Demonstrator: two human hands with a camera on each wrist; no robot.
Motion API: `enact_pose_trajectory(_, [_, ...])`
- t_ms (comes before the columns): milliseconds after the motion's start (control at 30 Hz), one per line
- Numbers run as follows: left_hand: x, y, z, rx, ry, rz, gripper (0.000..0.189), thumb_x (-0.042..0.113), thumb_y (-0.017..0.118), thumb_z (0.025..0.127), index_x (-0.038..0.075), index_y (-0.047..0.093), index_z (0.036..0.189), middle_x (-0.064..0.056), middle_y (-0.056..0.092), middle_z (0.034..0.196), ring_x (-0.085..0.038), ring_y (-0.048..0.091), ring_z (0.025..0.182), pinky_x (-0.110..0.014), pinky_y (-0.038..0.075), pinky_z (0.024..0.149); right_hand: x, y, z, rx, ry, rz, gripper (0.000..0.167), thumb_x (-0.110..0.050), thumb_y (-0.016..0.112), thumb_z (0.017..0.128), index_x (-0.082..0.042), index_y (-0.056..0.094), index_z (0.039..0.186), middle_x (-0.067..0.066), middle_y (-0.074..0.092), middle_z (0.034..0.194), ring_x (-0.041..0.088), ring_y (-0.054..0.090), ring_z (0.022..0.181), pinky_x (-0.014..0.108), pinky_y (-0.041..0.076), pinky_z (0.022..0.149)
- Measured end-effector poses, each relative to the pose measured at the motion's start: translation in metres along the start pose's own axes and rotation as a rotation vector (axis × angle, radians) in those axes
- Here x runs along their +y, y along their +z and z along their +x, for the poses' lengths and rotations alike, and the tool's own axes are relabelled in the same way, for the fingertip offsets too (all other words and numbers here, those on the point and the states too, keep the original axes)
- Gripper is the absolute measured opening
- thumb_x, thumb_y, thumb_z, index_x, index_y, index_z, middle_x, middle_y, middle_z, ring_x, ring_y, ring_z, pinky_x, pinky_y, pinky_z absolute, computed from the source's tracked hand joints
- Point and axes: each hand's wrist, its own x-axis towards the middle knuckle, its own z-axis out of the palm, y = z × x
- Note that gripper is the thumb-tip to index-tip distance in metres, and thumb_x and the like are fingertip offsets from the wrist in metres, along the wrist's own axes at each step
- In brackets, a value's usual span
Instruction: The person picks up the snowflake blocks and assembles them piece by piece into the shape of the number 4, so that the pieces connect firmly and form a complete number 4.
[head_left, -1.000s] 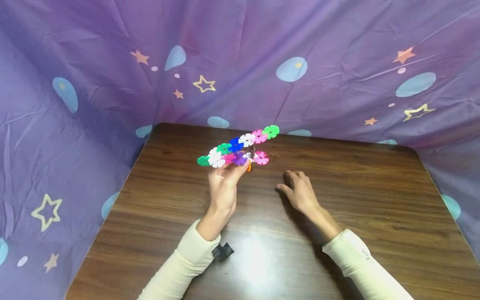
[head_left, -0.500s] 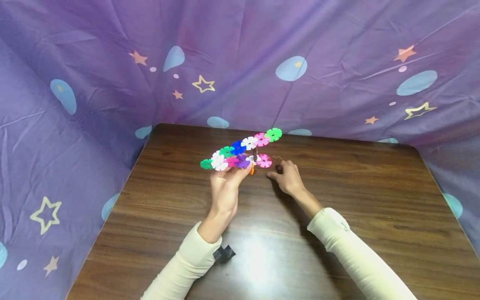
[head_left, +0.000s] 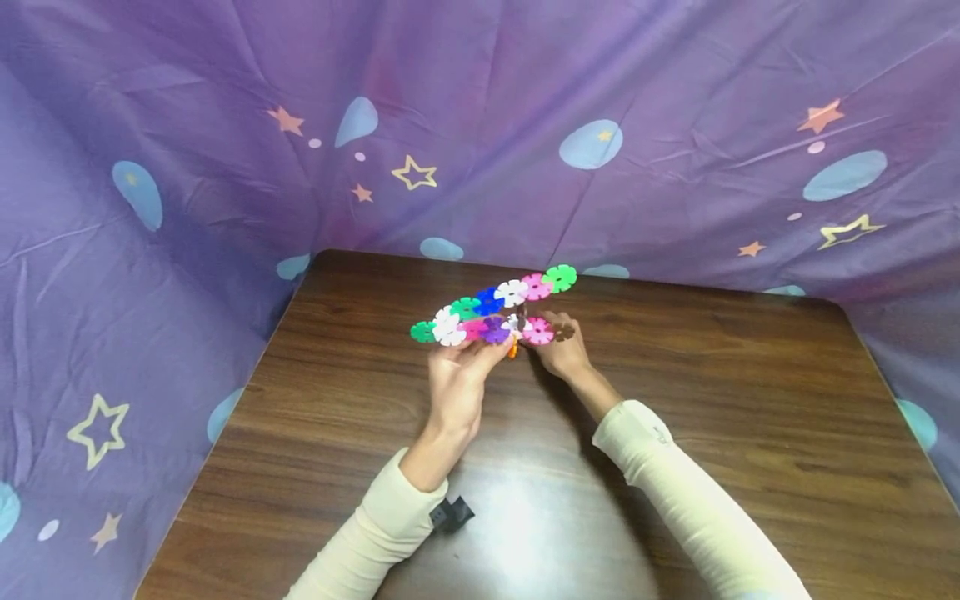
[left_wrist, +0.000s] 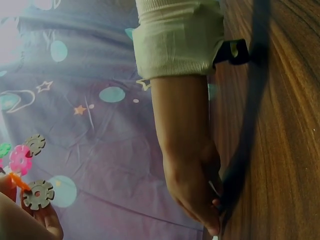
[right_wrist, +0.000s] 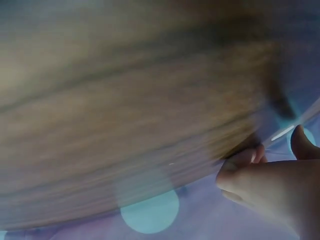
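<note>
My left hand (head_left: 457,387) grips a model (head_left: 487,302) of interlocking plastic snowflake discs above the table. Two rows of green, white, blue, pink and purple discs meet at its left end. An orange piece (head_left: 513,347) hangs under the lower row, and a brown disc (head_left: 564,332) ends that row at the right. In the left wrist view a greyish disc (left_wrist: 39,195) sits by the left fingers. My right hand (head_left: 567,354) is low behind the row's right end, its fingertips partly hidden. Its thumb and fingers bend at the right wrist view's edge (right_wrist: 270,185); what they hold, I cannot tell.
A dark wooden table (head_left: 300,400) spreads under both arms, with a bright glare patch near the front. A purple curtain (head_left: 480,125) with stars and blue ovals stands behind and to the sides. A black wrist camera (head_left: 453,512) sticks out beside the left cuff.
My right hand has moved left and slightly up, to behind the model's right end. The left hand keeps its grip; hand and model sit slightly lower and further right in the head view.
</note>
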Motion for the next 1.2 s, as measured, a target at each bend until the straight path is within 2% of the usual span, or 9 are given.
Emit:
enact_pose_trajectory(100, [0.000,0.001,-0.002,-0.004,-0.010,-0.003,0.035,-0.018,0.067,0.081,0.004,0.075,0.107,0.002,0.078,0.096,-0.012,0.073,0.092,-0.026,0.062,0.085,0.001,0.006,0.003,0.053,-0.056,0.019,0.039,-0.016,0.069,0.088,0.005,0.068,0.120,0.027,0.071,0.115,0.047,0.063,0.108,0.060,0.047,0.100])
enact_pose_trajectory(200, [-0.002,0.001,-0.003,-0.013,-0.003,0.012,0.035,-0.017,0.067,0.081,0.007,0.075,0.105,0.003,0.078,0.095,-0.011,0.073,0.091,-0.025,0.061,0.084,0.004,0.012,0.009,0.058,-0.031,-0.001,0.034,-0.016,0.060,0.092,0.002,0.067,0.120,0.028,0.071,0.115,0.046,0.062,0.109,0.061,0.046,0.101])
enact_pose_trajectory(433, [-0.004,0.002,-0.008,-0.030,-0.013,0.022,0.035,-0.017,0.068,0.080,-0.001,0.074,0.110,0.004,0.078,0.096,-0.011,0.072,0.090,-0.026,0.062,0.085,-0.003,0.018,0.022,-0.073,0.197,-0.114,0.024,-0.013,0.051,0.098,0.000,0.066,0.112,0.028,0.064,0.128,0.054,0.058,0.117,0.067,0.048,0.102])
enact_pose_trajectory(533, [-0.004,0.002,-0.009,-0.027,-0.021,0.030,0.034,-0.017,0.068,0.080,0.001,0.074,0.108,0.004,0.078,0.096,-0.011,0.073,0.090,-0.026,0.062,0.084,-0.004,0.018,0.022,-0.095,0.227,-0.113,0.023,-0.009,0.051,0.098,0.002,0.064,0.112,0.029,0.062,0.130,0.056,0.057,0.119,0.069,0.048,0.103])
enact_pose_trajectory(667, [-0.003,0.001,-0.010,-0.033,-0.019,0.035,0.033,-0.017,0.068,0.080,-0.005,0.072,0.111,0.003,0.078,0.096,-0.011,0.073,0.091,-0.026,0.062,0.084,0.000,0.019,0.016,-0.063,0.140,-0.079,0.022,-0.014,0.048,0.100,0.002,0.061,0.106,0.030,0.067,0.118,0.055,0.063,0.110,0.067,0.053,0.096])
enact_pose_trajectory(800, [-0.002,0.001,-0.010,-0.040,-0.011,0.033,0.033,-0.017,0.069,0.080,-0.002,0.074,0.108,0.003,0.078,0.095,-0.011,0.073,0.090,-0.026,0.062,0.083,0.002,0.013,0.002,-0.013,-0.018,0.022,0.025,-0.016,0.044,0.104,0.004,0.058,0.112,0.032,0.069,0.108,0.052,0.068,0.101,0.062,0.058,0.090])
enact_pose_trajectory(933, [0.000,0.001,-0.009,-0.041,-0.006,0.031,0.036,-0.017,0.068,0.080,0.010,0.076,0.101,0.003,0.079,0.094,-0.011,0.073,0.089,-0.025,0.062,0.082,-0.002,0.001,-0.010,-0.011,-0.088,0.134,0.022,-0.009,0.056,0.096,0.009,0.060,0.108,0.030,0.069,0.100,0.048,0.069,0.098,0.059,0.057,0.092])
enact_pose_trajectory(1033, [0.001,0.000,-0.009,-0.036,-0.010,0.040,0.035,-0.017,0.068,0.081,0.012,0.076,0.100,0.003,0.079,0.094,-0.011,0.073,0.089,-0.025,0.062,0.083,-0.005,-0.007,-0.014,-0.053,-0.038,0.155,0.024,-0.009,0.065,0.090,0.008,0.063,0.107,0.027,0.071,0.101,0.045,0.069,0.101,0.056,0.056,0.095])
enact_pose_trajectory(1200, [0.002,-0.002,-0.009,-0.026,-0.010,0.052,0.030,-0.016,0.069,0.081,0.001,0.075,0.105,0.003,0.079,0.094,-0.012,0.073,0.090,-0.025,0.062,0.085,-0.005,-0.017,-0.016,-0.092,0.088,0.172,0.027,-0.014,0.073,0.090,0.004,0.068,0.110,0.025,0.074,0.107,0.043,0.069,0.107,0.055,0.055,0.099])
